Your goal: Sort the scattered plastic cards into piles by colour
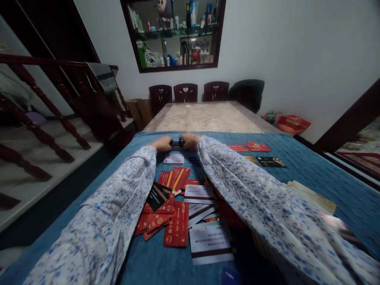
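Observation:
Both arms reach toward the far edge of the blue cloth, with a stack of black cards [177, 145] between the hands. My left hand [162, 143] is closed on its left end, my right hand [190, 140] on its right end. Just below the hands lie a white card [173, 159] and a dark blue card [195, 161], the latter partly behind my right sleeve. Nearer to me are a fan of red and gold cards [175, 178], a black card [158, 196], red cards [176, 225] and white striped cards [211, 241].
A blue cloth [142, 253] covers the near part of the marble-topped table [204, 114]. On the right lie red cards [258, 147], a black card [270, 162] and a yellowish stack [311, 196]. Chairs [185, 93] stand behind the table; a wooden railing [53, 103] runs along the left.

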A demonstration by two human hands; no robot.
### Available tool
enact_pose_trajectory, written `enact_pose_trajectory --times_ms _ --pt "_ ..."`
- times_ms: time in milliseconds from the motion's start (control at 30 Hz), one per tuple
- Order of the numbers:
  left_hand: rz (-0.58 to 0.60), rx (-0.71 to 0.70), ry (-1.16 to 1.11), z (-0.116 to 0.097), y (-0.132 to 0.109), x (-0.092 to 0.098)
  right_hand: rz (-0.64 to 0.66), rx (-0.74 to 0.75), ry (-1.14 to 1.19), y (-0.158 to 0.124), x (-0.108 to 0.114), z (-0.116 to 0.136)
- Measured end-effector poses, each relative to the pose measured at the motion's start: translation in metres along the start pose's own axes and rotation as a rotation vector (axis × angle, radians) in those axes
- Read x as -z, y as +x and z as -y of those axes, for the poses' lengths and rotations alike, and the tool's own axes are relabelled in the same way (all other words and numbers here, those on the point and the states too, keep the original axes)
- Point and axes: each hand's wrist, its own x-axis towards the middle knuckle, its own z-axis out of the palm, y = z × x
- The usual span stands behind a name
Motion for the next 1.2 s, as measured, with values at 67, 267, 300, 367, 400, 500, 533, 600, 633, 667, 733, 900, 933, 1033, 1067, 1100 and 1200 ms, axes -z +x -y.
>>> enact_pose_trajectory --times_ms 67,267,300,367,400,500,533,600,633,667,733,900,933,1033,1067,1100,1200 --pt "0.002 -0.008 -0.008 0.0 0.001 0.001 0.035 -0.033 0.01 -0.001 0.001 0.002" --pt "0.022 -0.019 -0.023 0.002 0.002 0.0 0.09 -0.088 0.038 -0.008 0.01 0.009" --pt "0.016 -0.026 -0.025 0.003 0.002 0.0 0.089 -0.089 0.038 -0.009 0.01 0.01" --pt "0.009 -0.043 -0.018 0.004 0.004 -0.002 0.082 -0.091 0.032 -0.01 0.011 0.011" --pt "0.009 -0.048 -0.013 0.004 0.005 -0.003 0.077 -0.091 0.027 -0.011 0.012 0.011" --pt "0.022 -0.042 -0.021 0.004 0.008 -0.005 0.063 -0.086 0.011 -0.013 0.012 0.013" --pt "0.029 -0.036 -0.028 0.004 0.009 -0.005 0.063 -0.084 0.006 -0.014 0.012 0.013" --pt "0.039 -0.028 -0.038 0.003 0.01 -0.005 0.064 -0.076 -0.002 -0.016 0.012 0.014" --pt "0.042 -0.026 -0.035 0.003 0.009 -0.005 0.064 -0.071 -0.004 -0.016 0.012 0.014" --pt "0.04 -0.026 -0.029 0.002 0.008 -0.005 0.064 -0.066 -0.006 -0.016 0.012 0.014" --pt "0.041 -0.031 -0.01 0.002 0.006 -0.004 0.064 -0.055 -0.004 -0.016 0.011 0.013" --pt "0.041 -0.025 0.013 0.0 0.002 -0.004 0.066 -0.035 0.009 -0.012 0.008 0.008" --pt "0.036 -0.023 0.01 0.0 0.001 -0.005 0.067 -0.032 0.009 -0.011 0.007 0.007" --pt "0.029 -0.028 0.01 -0.001 0.0 -0.005 0.067 -0.023 0.007 -0.007 0.004 0.003" --pt "0.024 -0.034 0.012 -0.001 -0.001 -0.006 0.065 -0.02 0.006 -0.006 0.004 0.002" --pt "0.013 -0.041 0.011 -0.001 -0.001 -0.006 0.063 -0.016 0.006 -0.006 0.003 0.001" --pt "-0.018 -0.042 0.01 -0.001 -0.004 -0.005 0.058 -0.003 0.005 -0.004 0.001 -0.003"
